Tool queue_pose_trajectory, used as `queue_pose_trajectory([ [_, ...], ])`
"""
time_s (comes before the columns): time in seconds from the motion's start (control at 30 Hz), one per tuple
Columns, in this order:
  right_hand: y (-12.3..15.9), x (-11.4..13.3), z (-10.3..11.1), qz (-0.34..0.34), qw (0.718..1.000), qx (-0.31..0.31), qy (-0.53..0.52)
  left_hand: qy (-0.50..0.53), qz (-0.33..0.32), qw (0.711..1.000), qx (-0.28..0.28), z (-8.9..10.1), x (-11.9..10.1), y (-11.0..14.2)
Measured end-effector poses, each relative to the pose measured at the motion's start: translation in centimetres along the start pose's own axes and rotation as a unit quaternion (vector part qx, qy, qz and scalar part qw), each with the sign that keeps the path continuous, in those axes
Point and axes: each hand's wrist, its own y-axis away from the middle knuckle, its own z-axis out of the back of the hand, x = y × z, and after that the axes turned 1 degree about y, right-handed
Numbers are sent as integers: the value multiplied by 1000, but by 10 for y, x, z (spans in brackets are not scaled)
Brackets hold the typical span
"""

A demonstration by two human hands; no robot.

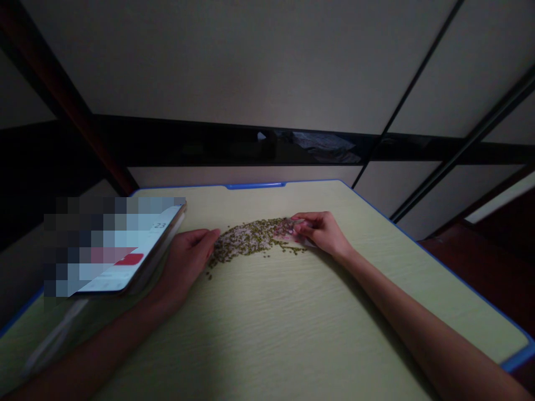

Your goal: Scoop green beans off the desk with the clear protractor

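Hands (192, 250) (320, 229) angled inward, left narrow beside greenish bits (244, 242), right pinched around pinkish sheet (290, 230).

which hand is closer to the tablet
Left. The left hand is just right of the tablet; the right hand is farther off, at the right end of the greenish grains.

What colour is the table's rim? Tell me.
The rim is blue, seen best in the head view.
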Motion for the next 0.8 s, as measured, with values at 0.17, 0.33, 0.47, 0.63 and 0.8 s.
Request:
queue_pose_trajectory([
  [0.17, 1, 1, 3, -4, 1000, 12, 7, -8, -13, 1000, -7, 0, 3, -2],
  [0.33, 1, 0, 4, 1, 1000, 6, -2, -3, -11, 1000, -3, 1, 5, -2],
  [0.47, 1, 0, 5, -12, 1000, 14, -10, -9, -13, 1000, -3, 1, 4, -2],
  [0.63, 2, 0, 7, -23, 1000, 13, 4, 7, -11, 1000, -7, 0, 3, -2],
  [0.8, 3, -3, 9, -14, 1000, 22, 8, 9, -9, 1000, -3, 0, 3, -2],
])
